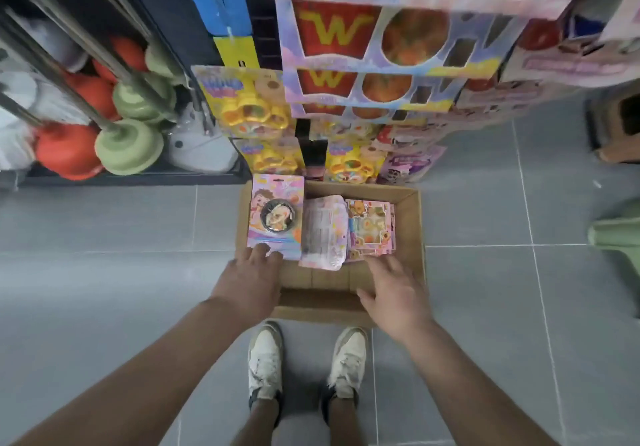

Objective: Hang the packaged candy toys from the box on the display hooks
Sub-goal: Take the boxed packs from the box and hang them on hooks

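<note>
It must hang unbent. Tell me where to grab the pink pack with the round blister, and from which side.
Probably pinch the flat card edge nearest you, below the blister, coming from your side. The pink pack lies face up at the left side of the box, and the left hand touches that edge; the domed blister gives no flat hold.
</note>
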Motion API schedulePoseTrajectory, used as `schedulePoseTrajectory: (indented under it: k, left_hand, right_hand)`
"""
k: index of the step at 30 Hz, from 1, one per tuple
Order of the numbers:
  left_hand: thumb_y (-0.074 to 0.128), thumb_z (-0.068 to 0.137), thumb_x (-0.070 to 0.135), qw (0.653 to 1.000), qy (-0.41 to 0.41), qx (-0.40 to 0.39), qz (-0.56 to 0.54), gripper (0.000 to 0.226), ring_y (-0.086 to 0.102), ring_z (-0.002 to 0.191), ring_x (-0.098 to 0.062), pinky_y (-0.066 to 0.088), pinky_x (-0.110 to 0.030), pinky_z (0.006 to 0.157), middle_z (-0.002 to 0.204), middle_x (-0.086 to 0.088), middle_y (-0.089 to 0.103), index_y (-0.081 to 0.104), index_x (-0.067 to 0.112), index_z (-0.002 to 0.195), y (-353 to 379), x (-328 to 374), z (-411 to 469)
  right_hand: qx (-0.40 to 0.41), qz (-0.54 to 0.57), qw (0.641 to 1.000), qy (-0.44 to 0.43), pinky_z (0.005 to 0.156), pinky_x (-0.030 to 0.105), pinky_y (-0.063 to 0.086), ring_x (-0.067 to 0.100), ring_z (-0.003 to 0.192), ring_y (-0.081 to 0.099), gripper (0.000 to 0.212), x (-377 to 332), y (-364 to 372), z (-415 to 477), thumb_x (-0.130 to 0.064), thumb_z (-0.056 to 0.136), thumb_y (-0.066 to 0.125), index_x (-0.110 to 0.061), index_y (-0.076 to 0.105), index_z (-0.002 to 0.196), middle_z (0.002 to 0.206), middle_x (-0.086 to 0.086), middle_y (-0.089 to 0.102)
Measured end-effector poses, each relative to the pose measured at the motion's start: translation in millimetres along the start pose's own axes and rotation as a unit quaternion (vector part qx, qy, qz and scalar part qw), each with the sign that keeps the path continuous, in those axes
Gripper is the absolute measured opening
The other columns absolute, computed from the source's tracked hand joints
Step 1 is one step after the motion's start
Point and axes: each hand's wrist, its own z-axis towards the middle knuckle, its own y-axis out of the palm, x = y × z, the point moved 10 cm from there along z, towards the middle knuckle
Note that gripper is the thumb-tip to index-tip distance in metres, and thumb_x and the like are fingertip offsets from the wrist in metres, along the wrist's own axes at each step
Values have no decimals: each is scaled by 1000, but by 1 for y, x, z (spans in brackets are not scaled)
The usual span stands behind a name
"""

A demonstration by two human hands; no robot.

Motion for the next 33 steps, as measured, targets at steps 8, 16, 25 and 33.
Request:
schedulePoseTrajectory:
  k: [8,16,25,33]
  left_hand:
    - [50,102,27,998,34,-4,43,52,41,137,-31,44,-43,109,154,-9,35,35,18,151,81,32,99]
    - [54,101,27,992,85,8,93,59,38,139,-31,43,-42,110,157,-12,30,31,16,155,129,51,169]
    - [59,99,24,990,116,21,80,62,37,142,-29,43,-41,113,156,-11,32,32,17,154,157,50,209]
    - [57,100,26,987,138,25,77,59,36,141,-27,44,-38,110,156,-10,30,32,17,152,166,55,208]
  right_hand:
    - [-27,-41,999,5,108,41,37,25,135,44,64,40,96,86,-34,94,65,-28,36,151,149,2,43]
    - [-58,-35,997,27,105,44,40,28,131,44,60,63,166,152,-27,93,63,-22,37,147,145,6,43]
    - [-83,284,946,132,85,40,57,21,100,65,49,70,240,221,-49,89,68,-21,60,128,117,-3,69]
    - [-30,322,933,156,69,26,41,22,90,60,14,75,251,234,-36,100,58,-28,69,99,104,1,68]
